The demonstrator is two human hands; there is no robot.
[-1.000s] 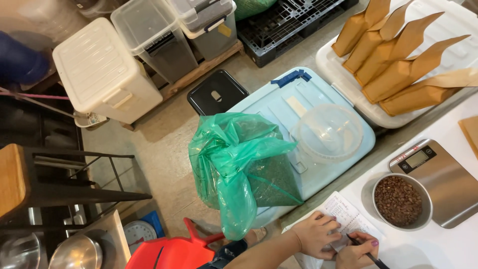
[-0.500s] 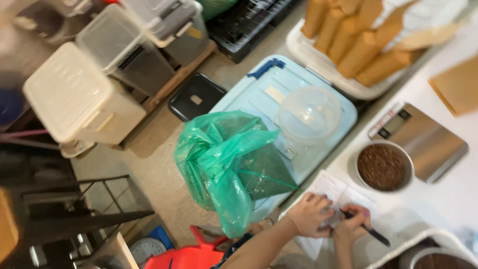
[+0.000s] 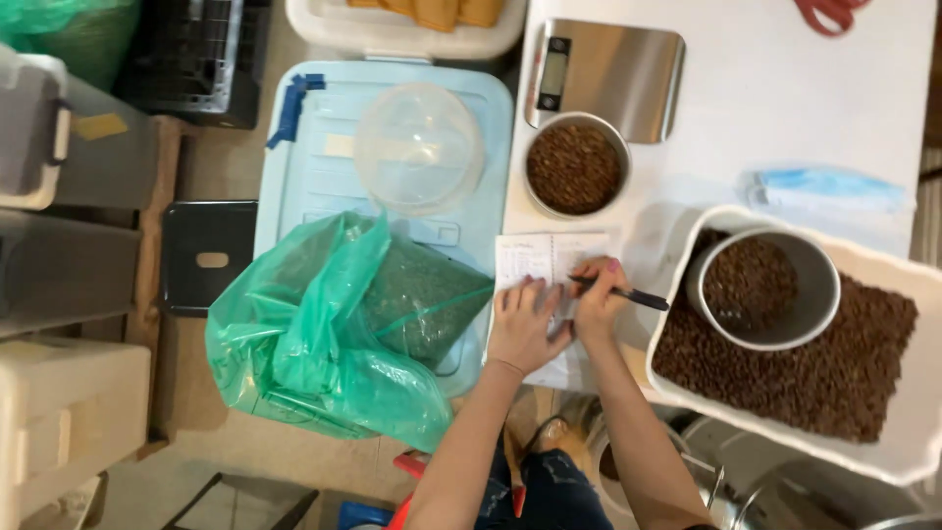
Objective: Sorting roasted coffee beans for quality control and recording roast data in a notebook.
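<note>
My left hand [image 3: 525,322] lies flat on an open notebook [image 3: 545,263] at the white table's near edge, holding the page down. My right hand [image 3: 595,299] grips a black pen [image 3: 628,293] with its tip on the page. A steel bowl of brown beans [image 3: 575,166] sits just beyond the notebook, against a silver kitchen scale [image 3: 610,73]. To the right, a large white tub of brown beans [image 3: 834,361] holds a metal scoop cup [image 3: 764,288].
A green plastic bag [image 3: 348,329] and a clear upturned bowl [image 3: 418,145] rest on a light blue bin lid [image 3: 314,167] left of the table. A blue face mask [image 3: 829,188] lies on the table. Storage bins [image 3: 69,402] and a black crate [image 3: 196,59] stand at left.
The view has swung over the table, bringing the white tub of beans and the scoop into sight. Both hands stay on the notebook, pen still in the right hand.
</note>
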